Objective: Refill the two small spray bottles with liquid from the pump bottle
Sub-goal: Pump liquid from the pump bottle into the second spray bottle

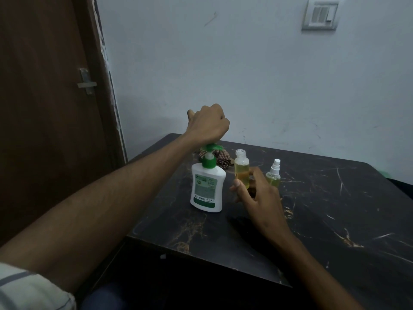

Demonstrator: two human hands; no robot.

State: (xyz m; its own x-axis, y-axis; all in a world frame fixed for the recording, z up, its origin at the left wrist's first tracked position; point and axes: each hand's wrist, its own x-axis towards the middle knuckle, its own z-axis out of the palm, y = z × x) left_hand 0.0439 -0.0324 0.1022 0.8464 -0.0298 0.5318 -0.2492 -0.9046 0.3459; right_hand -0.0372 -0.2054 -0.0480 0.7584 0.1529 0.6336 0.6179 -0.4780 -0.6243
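Head view shows a white plastic pump bottle with a green pump head (206,186) standing upright on a dark marble-patterned bench (335,220), left of centre. The left hand (209,125) sits curled on top of the green pump head, its grip bearing down on the plunger from above; whether the fingers wrap the spout I cannot tell. Just right of the pump bottle, a small clear uncapped spray bottle holding yellow liquid (241,170) is lifted by the right hand (257,195), whose grip pinches its lower body between thumb and fingers, mouth close to the spout. A second small clear spray bottle with a white sprayer top (273,174) stands further right, apart from the hand, also showing yellowish liquid.

By my judgement the pump bottle is the heavier piece and stable on its broad base; pressing straight down on the plunger suits it. The small bottles look light, stiff and smooth, likely slippery if liquid runs down the side, so a hold low on the body keeps the narrow mouth free. The open neck is small, so aim matters.

Count: one pump bottle, two small spray bottles, one uncapped and one capped. A brown pinecone-like ornament (223,161) lies behind the bottles.
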